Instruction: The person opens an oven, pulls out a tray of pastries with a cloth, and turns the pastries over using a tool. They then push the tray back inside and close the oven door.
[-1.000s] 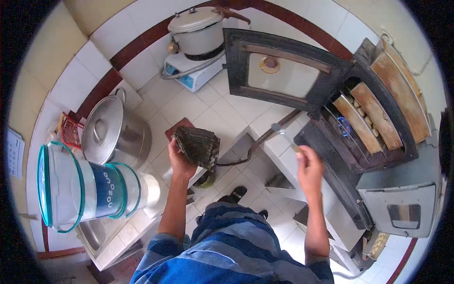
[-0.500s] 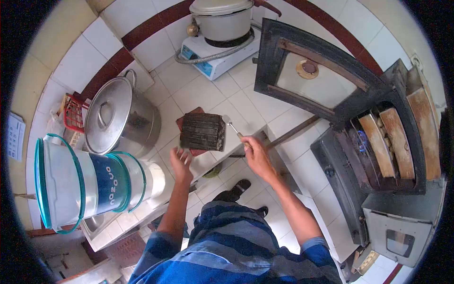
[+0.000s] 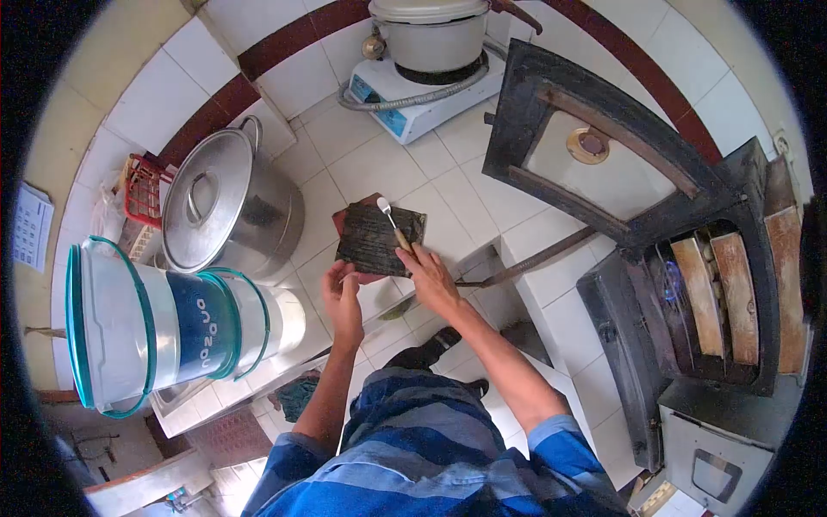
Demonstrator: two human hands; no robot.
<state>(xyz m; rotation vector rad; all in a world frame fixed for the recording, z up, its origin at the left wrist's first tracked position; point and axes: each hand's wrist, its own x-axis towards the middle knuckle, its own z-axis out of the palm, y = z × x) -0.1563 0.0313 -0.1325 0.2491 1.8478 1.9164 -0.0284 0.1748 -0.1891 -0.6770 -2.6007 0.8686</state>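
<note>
Right grip (image 3: 433,280) pinching a wooden-handled tool (image 3: 401,239); left grip (image 3: 344,302) loosely spread beside the dark slab (image 3: 366,246).
I should steer the tool lightly, far tip well controlled.

a white-tiled kitchen corner was filled with pale light.
the walls (image 3: 172,86) were faced with white tiles, crossed by a dark red band (image 3: 289,52) and edged with cream paint (image 3: 112,82). the counter (image 3: 362,164) was covered in pale square tiles; the floor (image 3: 504,422), seen below, was tiled in white and brightly lit.
</note>
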